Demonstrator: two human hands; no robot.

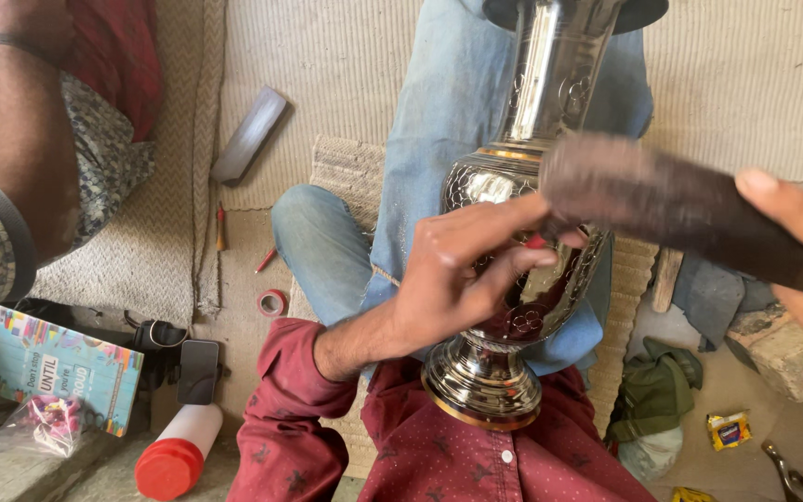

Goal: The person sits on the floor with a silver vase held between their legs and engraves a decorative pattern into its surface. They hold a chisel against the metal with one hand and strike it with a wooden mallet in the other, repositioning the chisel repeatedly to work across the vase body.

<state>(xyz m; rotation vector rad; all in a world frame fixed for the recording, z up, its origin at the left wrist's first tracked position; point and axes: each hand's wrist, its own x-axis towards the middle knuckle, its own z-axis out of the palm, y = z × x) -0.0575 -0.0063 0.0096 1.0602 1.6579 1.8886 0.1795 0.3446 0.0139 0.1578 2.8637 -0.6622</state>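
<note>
- A tall polished metal vase [513,279] is lying across the person's lap, its round foot resting against the maroon shirt and its long neck pointing away over the jeans-clad legs.
- The left hand [457,274] is pressing against the vase's belly; its fingers [504,223] are pinched nearly closed around a small red-tipped tool [536,242], whose point seems to be touching the metal.
- The right hand [796,251] is coming in from the right edge, fingers wrapped around a dark wooden mallet [662,200] that is blurred and hovering just above the tool.
- The vase is looking silvery and mirror-bright, with brass-coloured bands at the neck joint and around the foot.
- Its belly is already carrying a net of honeycomb-like cells, and round motifs are showing on the neck, so the patterning appears well advanced.
- How much of the far side is left plain I cannot tell, since it is hidden.
- On the floor to the left are lying a phone [199,370], a red-capped white bottle [178,451], a roll of red tape [272,302] and a colourful booklet [62,367].
- Another person's forearm [25,158] is showing at the upper left, well apart from the work.
</note>
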